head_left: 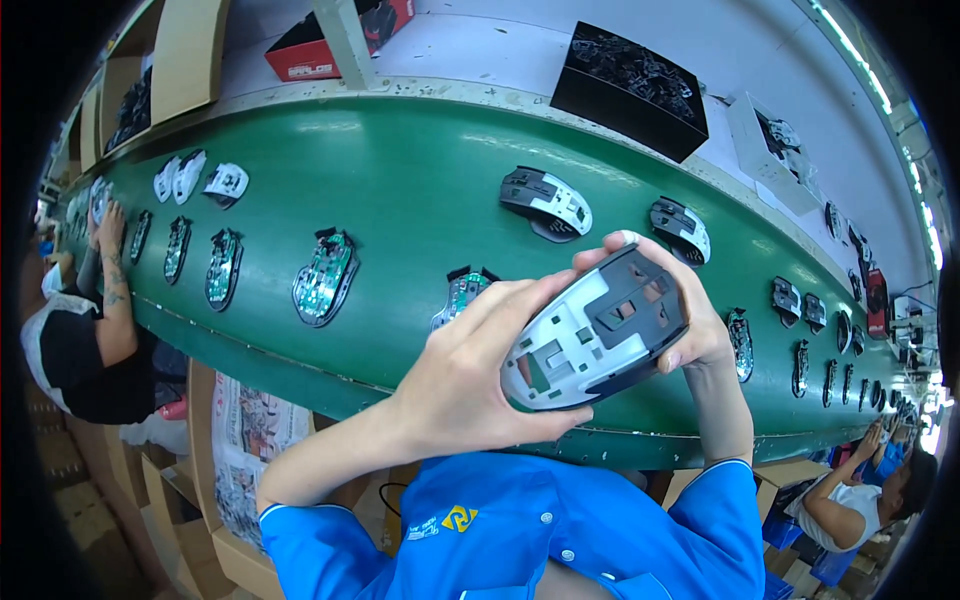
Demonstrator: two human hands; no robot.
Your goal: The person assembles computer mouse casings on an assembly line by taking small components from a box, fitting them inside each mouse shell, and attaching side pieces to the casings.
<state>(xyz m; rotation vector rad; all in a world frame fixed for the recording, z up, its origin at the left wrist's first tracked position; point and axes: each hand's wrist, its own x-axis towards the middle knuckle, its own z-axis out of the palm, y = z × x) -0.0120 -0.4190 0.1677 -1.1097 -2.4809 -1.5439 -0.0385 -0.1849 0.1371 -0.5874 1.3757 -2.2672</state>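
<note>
Above the near edge of the green bench, I hold a computer mouse top shell [585, 338], white with a dark grey section, tilted so its cut-outs face up. My left hand [462, 365] grips its left end, with the thumb along the lower edge and fingers along the upper. My right hand [708, 325] is wrapped round the dark right end. Partly hidden behind my left hand is a mouse base with a green circuit board [462, 292]. Beyond my hands lie two more grey-and-white mouse shells [548, 203] [682, 230].
Several mouse bases with circuit boards [325, 278] line the green bench [420, 170], and white shells [226, 183] lie at far left. A black box [632, 92] and a red box [305, 52] stand on the back ledge. Co-workers sit at left [85, 340] and right [845, 500].
</note>
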